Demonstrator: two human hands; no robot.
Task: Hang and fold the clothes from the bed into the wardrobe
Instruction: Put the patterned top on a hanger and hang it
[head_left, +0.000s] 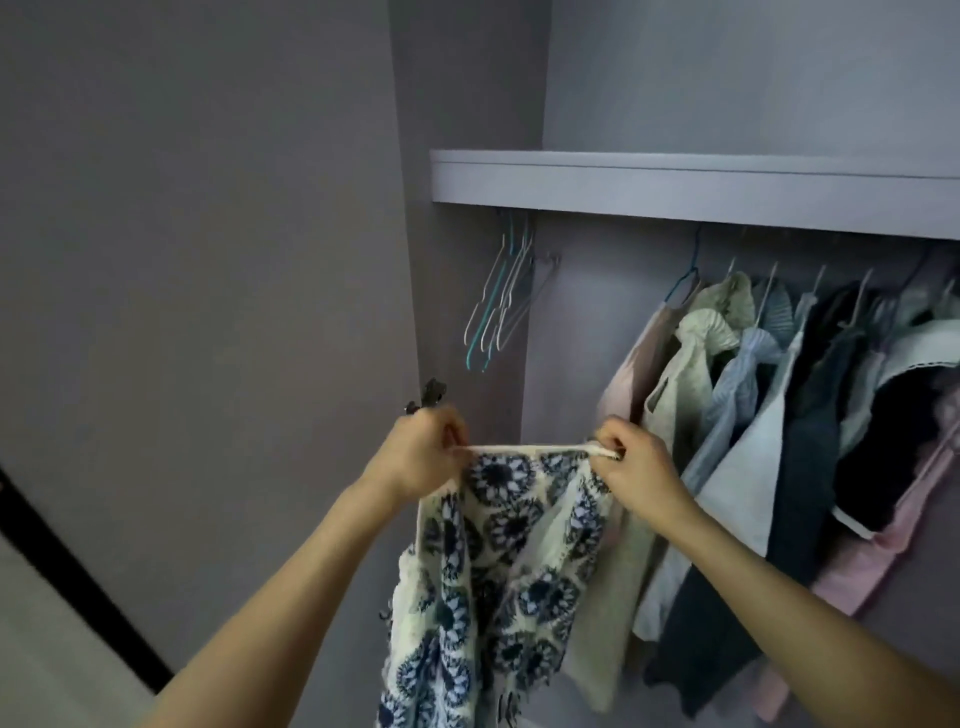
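Left hand (423, 457) and right hand (636, 465) each pinch end of cream strap of blue-patterned garment (498, 571), stretched taut between curled fingers (608, 441); fabric hangs toward 6 o'clock, hung clothes (779, 415) at 3 o'clock

Black strip (78, 582) along floor edge, lower left.

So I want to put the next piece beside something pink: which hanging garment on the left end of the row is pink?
The pale pink garment, first in the row, on the blue hanger; its neighbours are beige and light blue.
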